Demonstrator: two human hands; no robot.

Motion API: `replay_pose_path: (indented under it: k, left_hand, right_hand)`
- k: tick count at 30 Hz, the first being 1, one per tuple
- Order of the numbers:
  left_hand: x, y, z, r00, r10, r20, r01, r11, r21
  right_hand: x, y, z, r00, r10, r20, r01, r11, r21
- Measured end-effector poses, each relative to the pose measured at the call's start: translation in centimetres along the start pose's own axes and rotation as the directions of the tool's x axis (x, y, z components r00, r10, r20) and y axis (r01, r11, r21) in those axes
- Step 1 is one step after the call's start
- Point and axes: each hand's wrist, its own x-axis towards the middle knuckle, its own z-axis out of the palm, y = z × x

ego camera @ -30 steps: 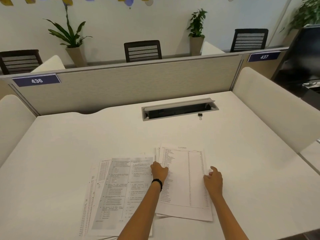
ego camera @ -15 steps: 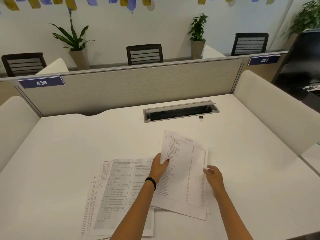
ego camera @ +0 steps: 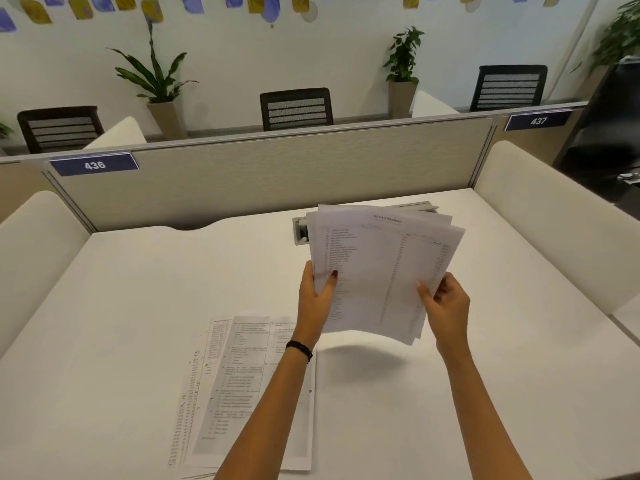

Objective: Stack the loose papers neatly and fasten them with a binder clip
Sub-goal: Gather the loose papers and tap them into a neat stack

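Observation:
A fanned bunch of printed sheets [ego camera: 381,268] hangs tilted above the white desk [ego camera: 138,289]. My left hand [ego camera: 317,296] grips its left edge, thumb on top. On the right edge sits my right hand [ego camera: 446,303], also gripping. A second spread of printed papers [ego camera: 239,386] lies flat on the desk at the near left, partly under my left forearm. The binder clip is hidden behind the lifted sheets.
A metal cable tray [ego camera: 299,230] is set into the desk's far middle, mostly covered by the held sheets. A grey partition [ego camera: 270,174] closes the back, with cream side panels left [ego camera: 31,251] and right [ego camera: 554,216]. Chairs and potted plants stand beyond.
Both hands have lifted the right-hand bunch of sheets off the desk and raised it toward the far side; it now hides the binder clip. The left-hand papers stayed put.

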Motion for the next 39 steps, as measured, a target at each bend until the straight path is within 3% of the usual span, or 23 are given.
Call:
replay_pose_path:
  k: [9, 18, 24, 29, 33, 39]
  left_hand:
    - [-1.1, -0.8, 1.1, 0.999, 0.013, -0.036, -0.013, 1.0, -0.014]
    - [-0.8, 0.3, 1.3, 0.993, 0.063, -0.099, -0.067, 0.997, -0.039]
    - [-1.1, -0.1, 1.1, 1.0, -0.01, -0.03, 0.006, 0.994, -0.106]
    - [-1.2, 0.2, 1.9, 1.0, -0.02, 0.0, 0.019, 0.994, -0.108]
    - [-0.6, 1.4, 2.0, 0.995, 0.014, -0.097, -0.026, 0.992, -0.127]
    - [1.7, 5.4, 2.5, 0.957, 0.09, -0.275, -0.123, 0.987, -0.107]
  right_hand:
    - [-0.4, 0.4, 0.5, 0.992, 0.115, 0.052, -0.113, 0.993, -0.034]
    - [0.0, -1.6, 0.7, 0.996, 0.088, 0.017, -0.089, 0.995, 0.037]
    - [0.1, -1.5, -0.2, 0.976, 0.165, 0.139, -0.172, 0.984, 0.038]
    - [-0.1, -1.8, 0.4, 0.973, 0.184, 0.142, -0.191, 0.981, 0.039]
    - [0.0, -2.2, 0.6, 0.987, 0.148, 0.057, -0.151, 0.987, 0.053]
    - [-0.3, -2.6, 0.6, 0.992, 0.118, 0.054, -0.121, 0.99, 0.069]
